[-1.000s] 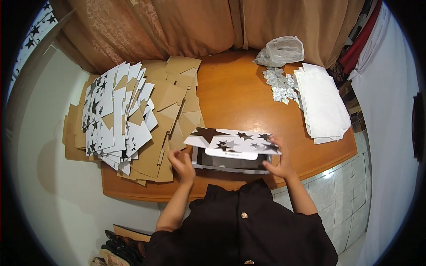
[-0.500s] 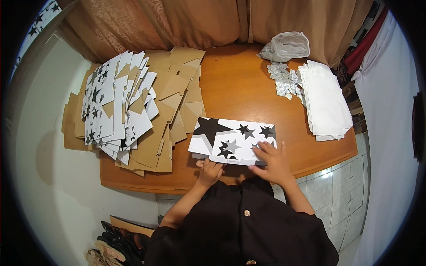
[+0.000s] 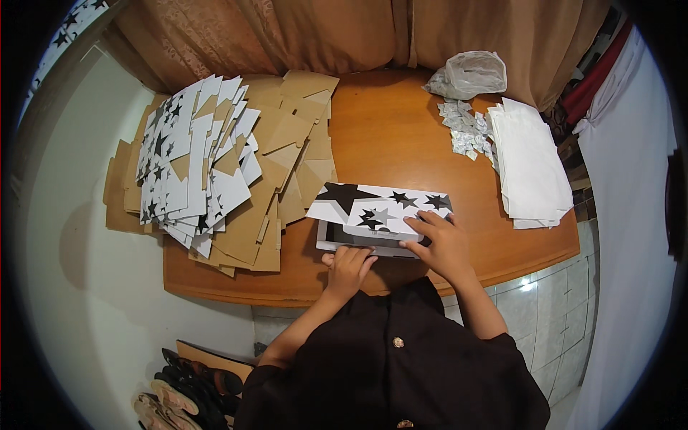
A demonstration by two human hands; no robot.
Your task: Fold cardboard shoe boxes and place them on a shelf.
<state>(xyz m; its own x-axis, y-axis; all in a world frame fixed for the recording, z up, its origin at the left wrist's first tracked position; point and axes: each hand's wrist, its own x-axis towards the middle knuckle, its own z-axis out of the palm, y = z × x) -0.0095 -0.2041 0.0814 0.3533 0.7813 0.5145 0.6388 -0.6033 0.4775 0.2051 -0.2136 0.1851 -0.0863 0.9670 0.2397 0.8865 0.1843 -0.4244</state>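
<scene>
The star-printed cardboard box (image 3: pixel 380 213) rests on the wooden table (image 3: pixel 387 143) directly ahead of the person, its long axis running left to right, its hinged lid (image 3: pixel 358 203) partly raised above the front wall (image 3: pixel 390 251). The right hand (image 3: pixel 444 245), fingers spread, touches the lid's right end; the left hand (image 3: pixel 347 270), partly curled, is at the front wall left of centre, its grip impossible to tell.

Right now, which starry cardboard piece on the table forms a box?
The box under the right hand, folded up and hollow; the other starry pieces lie flattened, piled at the left.
</scene>
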